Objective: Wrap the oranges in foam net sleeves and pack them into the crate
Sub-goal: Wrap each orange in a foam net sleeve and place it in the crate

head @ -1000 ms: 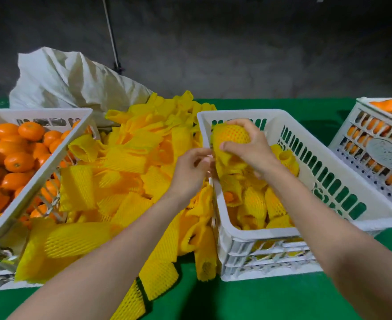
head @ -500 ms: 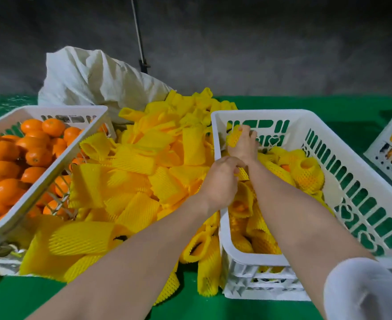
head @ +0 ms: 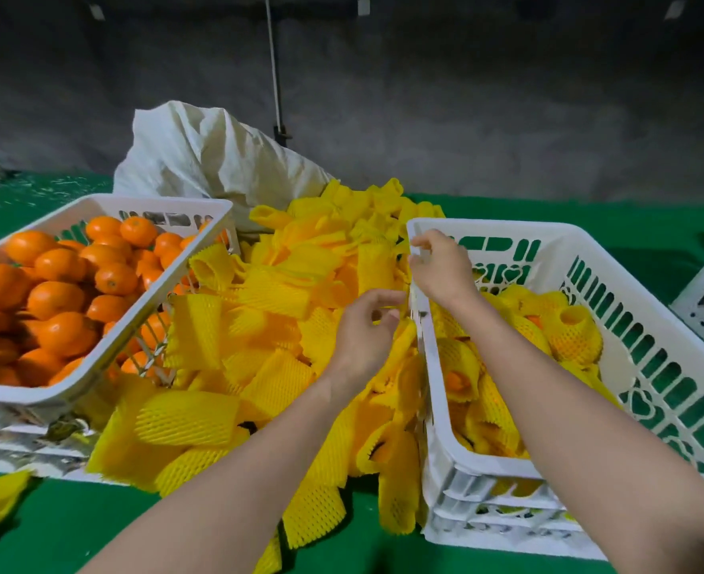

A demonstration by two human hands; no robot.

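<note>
Left hand (head: 362, 329) and right hand (head: 441, 271) loosely curled, empty. Sleeves (head: 259, 300) beside left hand: likely light, springy; pinch an open end, stretch gently.

A single wide-angle camera sits at the person's head height and looks forward and down across the green tabletop (head: 73, 532). It is close enough that both bare forearms enter from the bottom edge and reach the left hand (head: 362, 329) and right hand (head: 441, 267) near mid-frame. It faces a dark grey wall (head: 466, 97) beyond the tabletop's far edge, with the crate of oranges (head: 143, 203) at the left and the packing crate (head: 499, 227) at the right, both bowed by the lens.
</note>
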